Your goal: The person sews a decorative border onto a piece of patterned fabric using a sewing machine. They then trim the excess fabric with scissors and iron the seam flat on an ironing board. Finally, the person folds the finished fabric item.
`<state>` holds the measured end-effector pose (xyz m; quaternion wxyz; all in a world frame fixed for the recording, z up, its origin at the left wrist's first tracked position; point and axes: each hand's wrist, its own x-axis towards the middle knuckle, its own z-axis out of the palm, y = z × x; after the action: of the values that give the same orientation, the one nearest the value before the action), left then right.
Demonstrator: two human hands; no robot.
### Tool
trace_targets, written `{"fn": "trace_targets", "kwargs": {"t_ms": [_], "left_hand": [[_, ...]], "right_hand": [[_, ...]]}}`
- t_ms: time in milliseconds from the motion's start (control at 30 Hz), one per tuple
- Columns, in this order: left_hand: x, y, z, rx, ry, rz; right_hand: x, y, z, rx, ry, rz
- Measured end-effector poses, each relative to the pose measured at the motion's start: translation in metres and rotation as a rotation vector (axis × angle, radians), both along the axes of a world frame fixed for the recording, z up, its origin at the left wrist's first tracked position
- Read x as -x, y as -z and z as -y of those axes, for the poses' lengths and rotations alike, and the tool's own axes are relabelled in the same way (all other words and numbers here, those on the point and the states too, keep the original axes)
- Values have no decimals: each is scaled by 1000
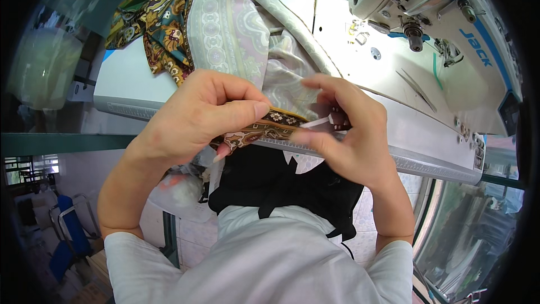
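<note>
The patterned fabric (236, 39) lies heaped on the worktop (129, 87), away from the sewing machine (427, 5), so sewing seems not begun. Its brown border (264, 126) runs left to right at the worktop edge. The left hand (208, 115) pinches it closed; the right hand (349, 129) grips a small white tool (316, 123).

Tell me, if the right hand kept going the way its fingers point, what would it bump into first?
Probably the left hand. The right hand points leftward along the patterned cloth edge both pinch, holding a small white tool. Depth is hard to judge.
</note>
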<state>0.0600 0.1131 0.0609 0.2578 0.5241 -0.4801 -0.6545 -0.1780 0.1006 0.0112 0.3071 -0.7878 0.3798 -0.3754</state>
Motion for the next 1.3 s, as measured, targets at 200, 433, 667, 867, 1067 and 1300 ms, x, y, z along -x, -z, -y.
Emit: {"fn": "trace_targets", "kwargs": {"t_ms": [200,433,667,867,1067,1300], "left_hand": [[0,2,2,-2,14,-14],[0,2,2,-8,29,-44],[1,3,2,-3,23,-32],[1,3,2,-1,21,-15],[1,2,3,-3,29,3],[1,1,3,-5,28,-12]], "right_hand": [[1,8,-1,427,-42,-149],[-4,16,3,513,2,-129],[-7,16,3,497,8,-131],[-6,15,3,477,-18,-135],[-6,14,3,477,-18,-145],[-8,16,4,509,11,-129]]}}
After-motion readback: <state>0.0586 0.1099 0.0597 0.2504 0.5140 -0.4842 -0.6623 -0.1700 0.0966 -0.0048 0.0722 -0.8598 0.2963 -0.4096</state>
